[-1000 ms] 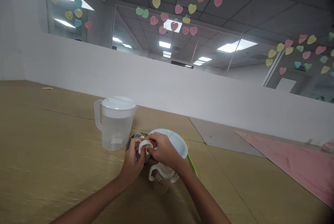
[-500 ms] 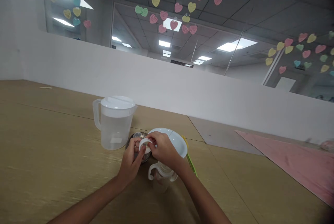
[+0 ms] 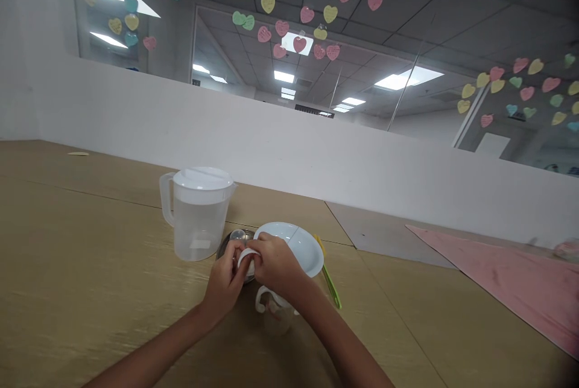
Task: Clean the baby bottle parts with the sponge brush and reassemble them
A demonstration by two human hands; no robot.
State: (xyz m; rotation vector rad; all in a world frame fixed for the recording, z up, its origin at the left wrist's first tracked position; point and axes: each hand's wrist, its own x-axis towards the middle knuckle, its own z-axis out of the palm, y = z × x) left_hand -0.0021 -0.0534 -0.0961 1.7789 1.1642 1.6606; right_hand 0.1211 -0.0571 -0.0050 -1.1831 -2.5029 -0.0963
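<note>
A small white ring-shaped bottle cap [image 3: 246, 255] is pinched between both hands above a round metal bowl [image 3: 222, 248]. My left hand [image 3: 224, 282] grips its left side with thumb and fingers. On its right, my right hand [image 3: 275, 264] is closed on the rim and covers part of it. A clear bottle with white curved handles [image 3: 262, 298] stands just below my right wrist, partly hidden by it. Inside the bowl lies a small clear rounded piece [image 3: 237, 235]. Behind my right hand is a pale divided plate [image 3: 307, 250].
A translucent lidded pitcher [image 3: 199, 219] with a handle stands left of the bowl. Right of the plate lies a green and yellow brush-like tool [image 3: 332, 285]. A pink sheet [image 3: 502, 279] covers the right side of the table. A white wall [image 3: 271, 146] rises behind.
My right hand has turned over the bottle cap and moved slightly lower, hiding more of it and of the bottle. Both hands keep their grip. The camera view has shifted slightly.
</note>
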